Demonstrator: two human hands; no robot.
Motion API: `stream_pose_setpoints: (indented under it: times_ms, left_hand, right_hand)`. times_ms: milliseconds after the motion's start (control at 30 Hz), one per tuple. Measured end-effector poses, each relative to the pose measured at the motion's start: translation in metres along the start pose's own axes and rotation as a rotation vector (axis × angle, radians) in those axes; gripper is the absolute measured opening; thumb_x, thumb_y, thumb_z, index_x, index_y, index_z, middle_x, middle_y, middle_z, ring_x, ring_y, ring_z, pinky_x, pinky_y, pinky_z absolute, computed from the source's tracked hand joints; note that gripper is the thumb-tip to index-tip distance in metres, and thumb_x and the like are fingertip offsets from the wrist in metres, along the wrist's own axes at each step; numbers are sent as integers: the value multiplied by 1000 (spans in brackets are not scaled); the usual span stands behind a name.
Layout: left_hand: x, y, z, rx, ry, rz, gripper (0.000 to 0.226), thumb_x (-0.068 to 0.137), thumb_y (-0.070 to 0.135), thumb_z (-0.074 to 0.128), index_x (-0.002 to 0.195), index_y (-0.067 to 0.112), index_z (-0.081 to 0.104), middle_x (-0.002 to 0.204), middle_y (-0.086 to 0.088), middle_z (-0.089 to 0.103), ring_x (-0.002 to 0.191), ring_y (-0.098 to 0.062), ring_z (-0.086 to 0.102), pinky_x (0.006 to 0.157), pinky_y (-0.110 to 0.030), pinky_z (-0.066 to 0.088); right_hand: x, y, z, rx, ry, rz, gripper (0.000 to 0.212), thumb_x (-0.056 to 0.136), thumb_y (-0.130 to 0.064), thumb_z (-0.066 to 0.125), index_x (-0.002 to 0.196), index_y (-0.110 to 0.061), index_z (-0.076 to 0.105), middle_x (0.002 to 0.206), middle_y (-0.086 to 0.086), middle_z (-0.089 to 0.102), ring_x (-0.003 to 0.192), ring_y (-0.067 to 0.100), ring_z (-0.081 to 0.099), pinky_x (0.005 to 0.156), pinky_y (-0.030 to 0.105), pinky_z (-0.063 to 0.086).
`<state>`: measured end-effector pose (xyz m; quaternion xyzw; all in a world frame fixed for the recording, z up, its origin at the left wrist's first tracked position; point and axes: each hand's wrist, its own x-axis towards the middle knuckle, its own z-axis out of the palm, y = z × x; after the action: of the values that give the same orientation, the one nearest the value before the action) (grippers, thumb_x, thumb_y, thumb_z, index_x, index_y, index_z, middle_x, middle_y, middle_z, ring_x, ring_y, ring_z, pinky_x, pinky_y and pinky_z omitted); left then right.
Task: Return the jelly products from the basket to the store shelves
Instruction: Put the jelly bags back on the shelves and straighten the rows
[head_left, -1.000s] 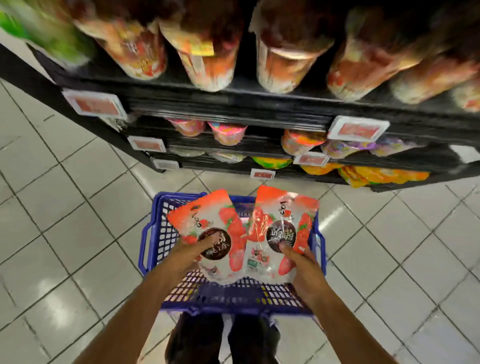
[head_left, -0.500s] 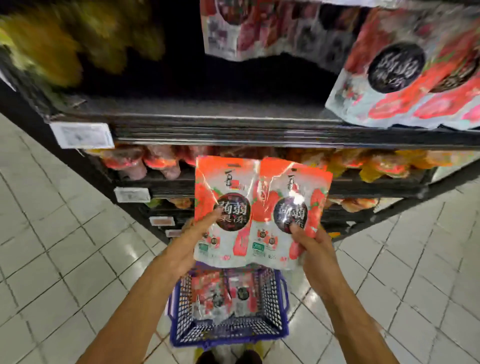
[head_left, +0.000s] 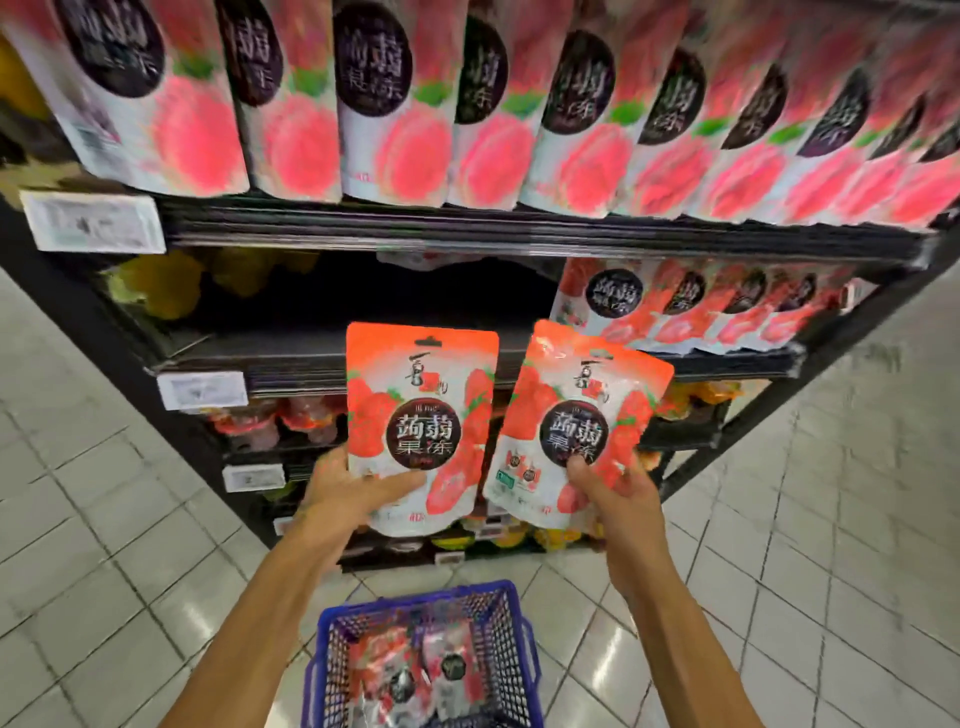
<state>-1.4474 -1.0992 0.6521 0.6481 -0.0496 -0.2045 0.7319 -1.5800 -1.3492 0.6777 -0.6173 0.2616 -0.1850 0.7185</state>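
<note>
My left hand (head_left: 353, 493) grips the bottom of a red-and-white strawberry jelly pouch (head_left: 421, 410), held upright in front of the shelves. My right hand (head_left: 618, 493) pinches a second matching pouch (head_left: 582, 415), tilted slightly to the right. Both pouches hang level with the middle shelf (head_left: 291, 358), whose left part is dark and bare. A row of the same strawberry pouches (head_left: 691, 306) stands on that shelf's right side. The blue basket (head_left: 332, 639) sits on the floor below my arms with more pouches (head_left: 415, 670) inside.
The top shelf carries a long row of pink peach pouches (head_left: 395, 104). Jelly cups (head_left: 270, 421) fill the lower shelves, and yellow items (head_left: 161, 280) sit at the far left. White price tags (head_left: 93, 221) line the shelf edges. Grey tiled floor (head_left: 831, 493) lies on both sides.
Both hands have lifted the two pouches from just above the basket up to middle-shelf height. The pouches have drifted slightly apart, and the view has tilted up toward the upper shelves.
</note>
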Motion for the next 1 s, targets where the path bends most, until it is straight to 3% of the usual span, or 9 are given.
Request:
stream_pose_setpoints:
  times_ms: [100, 200, 367, 433, 633, 800, 933, 1000]
  left_hand:
    - [-1, 2, 7, -2, 65, -10, 47, 41, 38, 92, 85, 30, 78, 87, -3, 78, 79, -19, 75, 58, -24, 57]
    - [0, 2, 15, -4, 109, -32, 39, 49, 32, 87, 85, 20, 77, 88, -7, 78, 79, -22, 75, 59, -27, 57]
    - [3, 1, 35, -13, 137, -48, 42, 55, 26, 83, 95, 15, 74, 89, -4, 78, 77, -17, 75, 56, -23, 56]
    - [4, 0, 40, -17, 159, -51, 45, 55, 27, 83, 97, 14, 73, 87, -3, 78, 75, -16, 75, 54, -22, 56]
    - [6, 3, 47, -7, 201, -36, 51, 57, 30, 81, 103, 9, 71, 90, -5, 78, 75, -15, 75, 53, -22, 54]
    - [4, 7, 49, 25, 240, -15, 52, 61, 33, 79, 106, 9, 71, 95, -9, 77, 83, -25, 74, 60, -33, 58]
    - [4, 10, 48, -8, 270, -18, 49, 60, 30, 80, 105, 11, 71, 96, -8, 77, 86, -24, 74, 65, -33, 60]
    - [4, 12, 47, -13, 284, -18, 44, 60, 30, 80, 101, 16, 72, 94, -6, 78, 84, -22, 75, 61, -30, 59]
  right_hand:
    - [11, -11, -4, -68, 12, -76, 27, 77, -22, 82, 101, -23, 69, 90, 7, 75, 82, 23, 72, 70, 37, 60]
    - [27, -19, -8, -100, -1, -99, 22, 80, -24, 80, 99, -26, 68, 90, 6, 75, 85, 24, 73, 74, 40, 60]
    - [57, -27, -9, -116, -18, -111, 11, 84, -28, 76, 91, -24, 68, 84, 0, 75, 83, 14, 73, 66, 16, 55]
    - [68, -29, -7, -104, -25, -120, 9, 85, -25, 76, 91, -23, 69, 87, -4, 75, 82, 10, 72, 65, 13, 53]
    - [95, -40, 8, -46, -38, -142, 12, 86, -18, 75, 94, -13, 68, 89, 5, 75, 82, 14, 72, 69, 18, 54]
    - [116, -52, 26, -10, -37, -144, 14, 87, -14, 73, 98, -8, 67, 92, -1, 74, 85, 5, 70, 73, 17, 53]
    - [128, -53, 40, -48, -43, -165, 10, 91, -13, 67, 94, -4, 64, 85, -6, 67, 76, -2, 62, 76, 21, 51]
    - [133, -54, 46, -71, -73, -196, 5, 92, -12, 65, 87, -10, 64, 79, -12, 66, 75, -3, 61, 76, 19, 50]
